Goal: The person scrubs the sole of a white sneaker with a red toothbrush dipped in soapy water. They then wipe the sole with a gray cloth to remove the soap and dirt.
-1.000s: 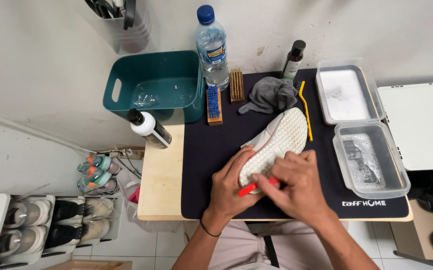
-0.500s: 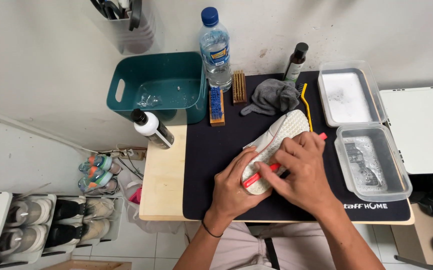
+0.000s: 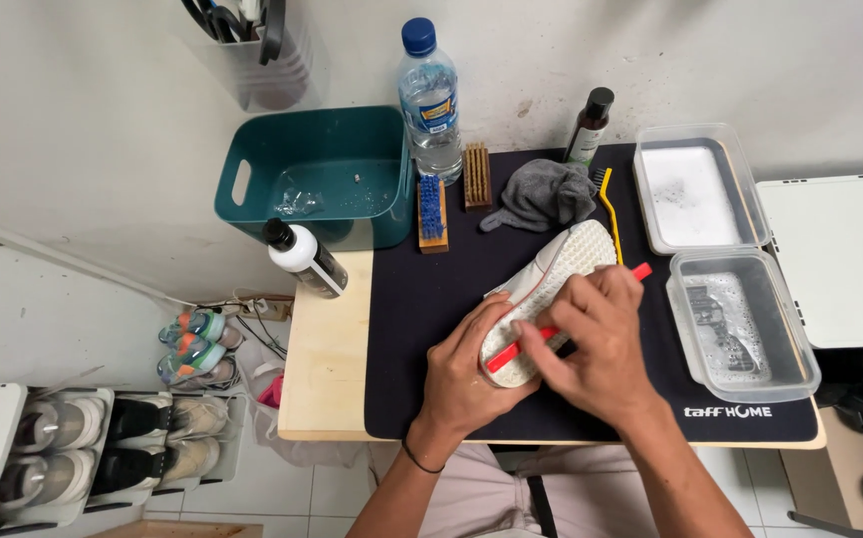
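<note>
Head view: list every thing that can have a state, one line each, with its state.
Left hand: gripping the shoe's near end.
Right hand: closed on the red brush.
Shoe: white, sole up, on the mat.
Red brush: laid across the sole.
Water bottle: upright, capped.
Dark bottle: upright, capped.
White bottle: lying tilted.
Green tub: open, nearly empty.
Far tray: open, foamy.
Near tray: open, sudsy.
Grey cloth: crumpled.

A white shoe [image 3: 561,269] lay sole-up on the black mat [image 3: 431,329], tilted diagonally — toe toward the far right, heel under the left hand [image 3: 471,374]. A red-handled brush [image 3: 551,329] crossed its sole, gripped in the right hand [image 3: 601,344] — bristles hidden.
</note>
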